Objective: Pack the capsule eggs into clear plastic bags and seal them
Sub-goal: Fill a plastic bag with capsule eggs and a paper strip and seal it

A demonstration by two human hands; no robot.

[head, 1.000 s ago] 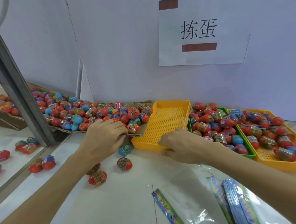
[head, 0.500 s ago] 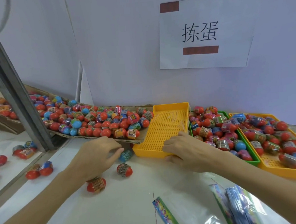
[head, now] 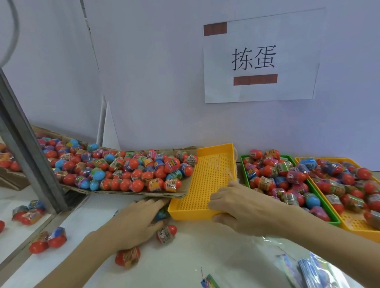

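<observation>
table [head: 214, 250]: white
on it: cardboard sheet [head: 125, 192], three trays [head: 203, 212], loose capsule eggs [head: 166, 234], clear plastic bags [head: 315, 272]

Three mesh trays sit along the wall: an empty yellow tray [head: 211, 176] at 12 o'clock, a green tray [head: 321, 204] at 2 o'clock, another yellow tray [head: 370, 232] at 3 o'clock. Three loose capsule eggs [head: 166, 233] lie at 9 o'clock by one cardboard sheet [head: 143, 193]. One paper sign [head: 261, 58] hangs at 1 o'clock. The heaped eggs are too many to count.

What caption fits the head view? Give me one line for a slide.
Left hand rests over loose capsule eggs on the table while right hand grips the empty yellow tray.
</observation>
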